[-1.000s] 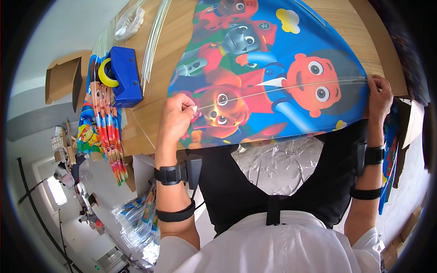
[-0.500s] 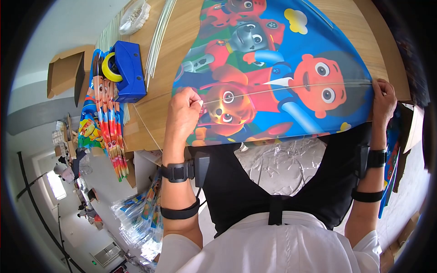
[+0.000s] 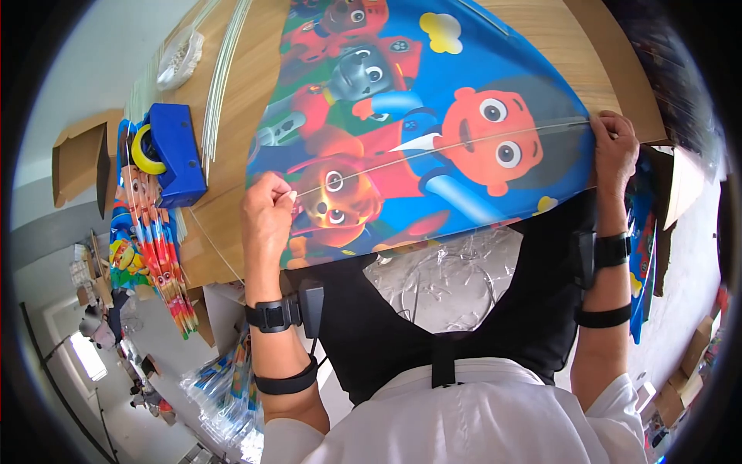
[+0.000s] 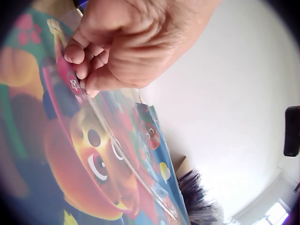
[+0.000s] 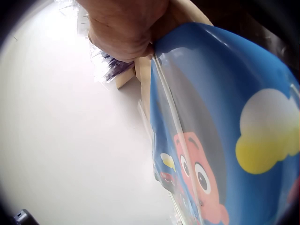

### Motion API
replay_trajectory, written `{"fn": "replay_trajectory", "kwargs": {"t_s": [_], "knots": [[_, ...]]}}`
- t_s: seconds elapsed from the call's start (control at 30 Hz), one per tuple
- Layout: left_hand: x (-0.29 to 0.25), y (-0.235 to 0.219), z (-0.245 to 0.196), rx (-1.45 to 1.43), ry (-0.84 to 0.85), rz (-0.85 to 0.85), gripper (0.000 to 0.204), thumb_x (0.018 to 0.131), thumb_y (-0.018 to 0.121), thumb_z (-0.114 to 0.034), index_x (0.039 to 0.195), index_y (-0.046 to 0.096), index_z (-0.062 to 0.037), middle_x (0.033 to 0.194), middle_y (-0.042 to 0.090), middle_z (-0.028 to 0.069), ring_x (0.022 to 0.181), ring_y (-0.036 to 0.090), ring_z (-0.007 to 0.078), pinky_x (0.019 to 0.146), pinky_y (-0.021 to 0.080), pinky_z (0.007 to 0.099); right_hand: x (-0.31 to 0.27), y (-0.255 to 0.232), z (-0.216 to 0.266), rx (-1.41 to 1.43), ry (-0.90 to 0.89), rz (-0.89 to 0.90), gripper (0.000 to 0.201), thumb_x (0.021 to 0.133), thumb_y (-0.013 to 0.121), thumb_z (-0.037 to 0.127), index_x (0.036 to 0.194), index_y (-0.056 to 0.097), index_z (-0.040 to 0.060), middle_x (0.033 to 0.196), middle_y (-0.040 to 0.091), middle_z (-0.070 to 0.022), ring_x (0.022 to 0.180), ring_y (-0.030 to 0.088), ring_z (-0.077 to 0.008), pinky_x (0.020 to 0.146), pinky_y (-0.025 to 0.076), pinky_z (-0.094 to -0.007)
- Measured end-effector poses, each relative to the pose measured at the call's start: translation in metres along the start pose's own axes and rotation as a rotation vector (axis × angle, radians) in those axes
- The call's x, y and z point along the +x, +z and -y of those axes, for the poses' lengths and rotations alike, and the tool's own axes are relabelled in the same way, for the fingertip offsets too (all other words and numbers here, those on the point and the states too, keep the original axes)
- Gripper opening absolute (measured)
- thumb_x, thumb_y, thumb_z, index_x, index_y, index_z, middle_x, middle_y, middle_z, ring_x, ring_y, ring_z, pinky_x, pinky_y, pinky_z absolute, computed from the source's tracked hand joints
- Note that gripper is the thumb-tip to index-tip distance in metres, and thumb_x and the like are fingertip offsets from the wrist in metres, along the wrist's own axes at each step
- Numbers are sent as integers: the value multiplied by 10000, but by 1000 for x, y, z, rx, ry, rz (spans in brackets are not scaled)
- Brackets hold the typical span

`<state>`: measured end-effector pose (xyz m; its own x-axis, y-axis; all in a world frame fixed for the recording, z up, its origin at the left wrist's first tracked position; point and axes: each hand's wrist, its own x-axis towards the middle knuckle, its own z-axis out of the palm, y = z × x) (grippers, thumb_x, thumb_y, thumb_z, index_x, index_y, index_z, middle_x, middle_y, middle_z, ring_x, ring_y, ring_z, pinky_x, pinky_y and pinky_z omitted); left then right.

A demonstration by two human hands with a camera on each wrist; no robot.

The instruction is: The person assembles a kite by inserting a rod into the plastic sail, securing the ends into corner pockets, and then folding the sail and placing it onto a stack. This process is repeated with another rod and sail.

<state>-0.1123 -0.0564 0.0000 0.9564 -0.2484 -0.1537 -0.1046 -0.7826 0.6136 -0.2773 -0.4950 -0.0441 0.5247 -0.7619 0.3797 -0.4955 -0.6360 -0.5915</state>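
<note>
A cartoon-printed kite sheet [image 3: 433, 69], mostly blue, lies spread over the table edge and the person's lap. A thin pale rod [image 3: 386, 164] runs lengthwise along it. At the rod's near-left end, the left hand [image 3: 265, 213] pinches with thumb and fingers; the left wrist view shows the fingertips at the tip of the rod [image 4: 112, 136], just above the printed puppy. The right hand [image 3: 616, 151] pinches the kite's pointed corner, where the rod's other end lies. In the right wrist view the fingertips are partly hidden behind that hand [image 5: 126, 33].
A blue tape dispenser [image 3: 178, 151] with yellow tape stands on the wooden table [image 3: 243, 66] at left. Beside it are thin white rods [image 3: 224, 85], a clear bowl [image 3: 180, 60] and folded printed kites [image 3: 147, 224]. Cardboard [image 3: 630, 69] borders the right edge.
The head view swings, so the whole scene shifts first right, then left and slightly down. Both hands keep their grips at the two ends of the rod.
</note>
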Motion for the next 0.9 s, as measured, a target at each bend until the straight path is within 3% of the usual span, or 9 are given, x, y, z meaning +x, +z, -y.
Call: {"fn": "replay_trajectory", "kwargs": {"t_s": [0.27,0.43,0.5,0.53,0.6,0.63,0.7,0.9], "knots": [[-1,3,22,-123,-135,-148,159,747,692,10,728,534,10,627,586,62,553,546,105,515,440,267,1,3,-7,-7,-68,-10,163,753,700,153,760,664,-6,926,669,-84,822,635,-227,764,482,-304],[-9,4,28,-102,-106,-205,190,725,711,6,715,522,-5,628,573,46,585,543,102,541,439,267,0,1,1,-22,-14,0,166,757,696,158,760,663,-5,947,670,-85,842,635,-232,775,480,-306],[-17,8,39,-73,-75,-300,160,757,686,-14,868,571,-15,852,602,101,802,589,177,696,471,314,1,2,-1,-26,-2,-8,166,757,696,159,760,663,-4,951,669,-85,848,633,-236,777,480,-307],[-25,10,26,-69,-70,-302,160,757,686,-14,868,571,-15,852,602,101,802,589,177,696,471,314,2,4,-5,-7,-28,-12,168,755,696,160,761,663,-4,951,667,-88,857,629,-239,777,480,-310],[-48,26,0,391,359,-461,376,823,639,-132,1167,531,-24,1206,509,166,1140,476,305,932,394,416,1,4,-9,6,-48,-17,170,754,697,162,761,662,-5,952,665,-90,866,626,-242,777,480,-312],[-56,33,-4,388,362,-458,376,823,639,-132,1167,531,-24,1206,509,166,1140,476,305,932,394,416,0,4,-7,14,-42,-14,174,754,697,165,763,662,-6,944,663,-93,867,623,-243,778,479,-317],[-68,46,-10,617,241,-233,604,871,577,-274,1369,354,-16,1408,332,183,1311,265,388,1057,233,505,-1,2,0,31,-35,-17,166,752,695,161,752,659,-2,919,658,-97,862,619,-246,778,476,-329],[-63,62,-10,588,107,-232,707,898,517,-381,1399,256,44,1472,225,212,1354,202,389,1090,174,520,-1,10,-8,84,-57,-97,136,707,686,157,700,638,31,846,639,-87,802,595,-279,722,465,-364]]}}
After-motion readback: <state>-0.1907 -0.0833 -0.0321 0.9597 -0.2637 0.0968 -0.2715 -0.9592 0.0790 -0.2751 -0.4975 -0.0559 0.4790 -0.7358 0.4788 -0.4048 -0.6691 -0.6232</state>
